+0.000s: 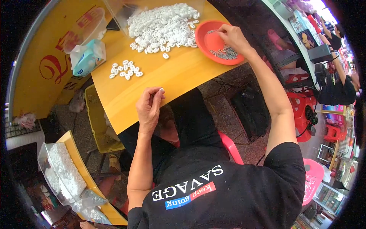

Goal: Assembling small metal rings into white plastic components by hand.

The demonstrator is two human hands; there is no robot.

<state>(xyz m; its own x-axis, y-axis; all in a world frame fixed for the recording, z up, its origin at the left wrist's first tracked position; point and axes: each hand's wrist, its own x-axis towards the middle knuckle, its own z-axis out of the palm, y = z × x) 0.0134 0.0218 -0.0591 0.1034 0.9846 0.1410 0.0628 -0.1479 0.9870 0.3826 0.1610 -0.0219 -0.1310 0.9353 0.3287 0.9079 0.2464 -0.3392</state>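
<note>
My left hand (148, 106) is closed above the near edge of the wooden table (164, 70). Thumb and forefinger pinch a small white plastic piece (161, 90), mostly covered by the fingers. Over the orange-red bowl (200, 42), my right hand (234, 39) has its fingertips pinched together at the inner side. Slim silvery metal pins (211, 31) show right at those fingertips. A heap of similar metal pins (225, 53) lies in the bowl. Left of the bowl spreads a big pile of white oval pieces with two holes (162, 26).
A smaller group of white oval pieces (126, 70) lies nearer on the table. At its left edge stands a tissue pack (89, 57). Below are a yellow crate (95, 122) and a clear box of white pieces (65, 171). Red stools (299, 118) and other people are at right.
</note>
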